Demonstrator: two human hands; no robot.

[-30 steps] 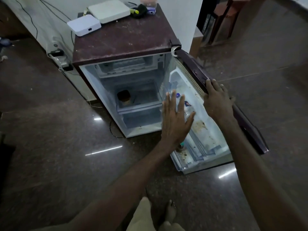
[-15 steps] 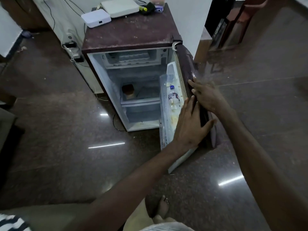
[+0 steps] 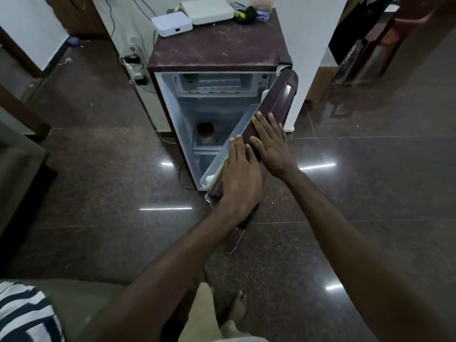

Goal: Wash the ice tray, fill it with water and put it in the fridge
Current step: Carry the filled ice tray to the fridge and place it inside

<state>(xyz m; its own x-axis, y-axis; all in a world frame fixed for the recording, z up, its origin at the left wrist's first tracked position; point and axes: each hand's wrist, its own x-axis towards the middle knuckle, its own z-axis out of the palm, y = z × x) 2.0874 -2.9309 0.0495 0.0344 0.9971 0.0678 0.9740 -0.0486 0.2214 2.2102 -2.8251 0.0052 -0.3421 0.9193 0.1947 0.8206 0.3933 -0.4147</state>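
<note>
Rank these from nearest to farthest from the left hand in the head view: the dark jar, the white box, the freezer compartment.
From the left hand:
1. Dark jar, on the fridge shelf.
2. Freezer compartment, fridge top section.
3. White box, on the fridge top, left.

Your way into the fridge (image 3: 172, 114) is narrow: the door (image 3: 276, 104) stands half shut across its right side, with both hands flat on it, the left hand (image 3: 240, 180) below the right hand (image 3: 270, 141). Only the fridge's left half gapes open. A jar (image 3: 205, 131) blocks its middle shelf there. Boxes (image 3: 192, 13) crowd the back of its top.
</note>
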